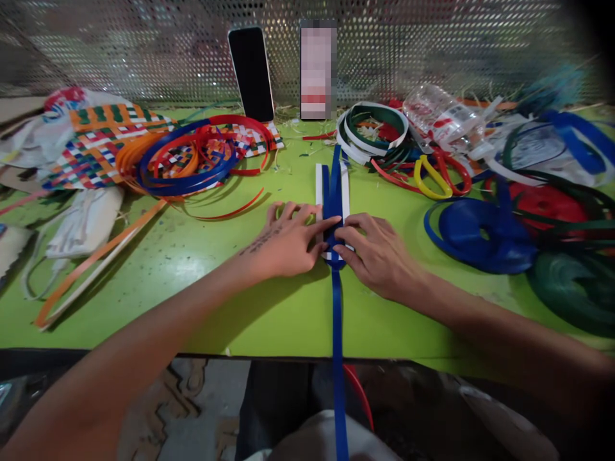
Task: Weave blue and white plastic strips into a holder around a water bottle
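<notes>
Several blue and white plastic weaving strips lie together on the green table in front of me. One long blue strip (337, 320) runs toward me and hangs over the table's front edge. White strips (319, 186) stick out at the far end beside blue ones. My left hand (291, 243) grips the small woven part from the left, with its index finger stretched across the top and its thumb at the near edge. From the right, my right hand (379, 253) pinches the same part between thumb and fingers. The fingers partly cover the weave.
Coiled orange, red and blue strips (192, 157) and a woven multicolored piece (96, 150) lie left. Yellow-and-red-handled scissors (435, 176), a blue roll (480, 234), a green roll (571, 288) and a plastic bottle (442, 115) lie right. Two phones (251, 73) lean against the mesh.
</notes>
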The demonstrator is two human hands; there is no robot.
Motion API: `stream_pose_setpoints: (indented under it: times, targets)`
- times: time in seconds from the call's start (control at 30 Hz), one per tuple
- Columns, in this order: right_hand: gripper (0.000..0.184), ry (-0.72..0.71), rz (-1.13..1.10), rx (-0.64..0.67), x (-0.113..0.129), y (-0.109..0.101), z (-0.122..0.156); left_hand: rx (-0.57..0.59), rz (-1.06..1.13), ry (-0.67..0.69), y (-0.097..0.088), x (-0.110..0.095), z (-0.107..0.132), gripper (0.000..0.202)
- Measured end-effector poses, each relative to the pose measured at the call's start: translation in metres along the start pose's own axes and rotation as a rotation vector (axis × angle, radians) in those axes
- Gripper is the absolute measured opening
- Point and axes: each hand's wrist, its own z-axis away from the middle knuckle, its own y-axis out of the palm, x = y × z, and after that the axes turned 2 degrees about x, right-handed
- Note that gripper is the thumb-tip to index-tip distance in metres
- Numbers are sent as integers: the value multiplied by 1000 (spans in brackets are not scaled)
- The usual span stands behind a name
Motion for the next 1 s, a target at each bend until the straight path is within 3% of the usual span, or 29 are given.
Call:
stream_pose_setpoints:
  times: [0.37,1.0]
  targets:
    - [32,-174,83,69,2,-6,15,2,13,-9,1,1,1,59]
    - [32,-142,-52,71,-2,-4,21,-37,61,12,4,4,1,62]
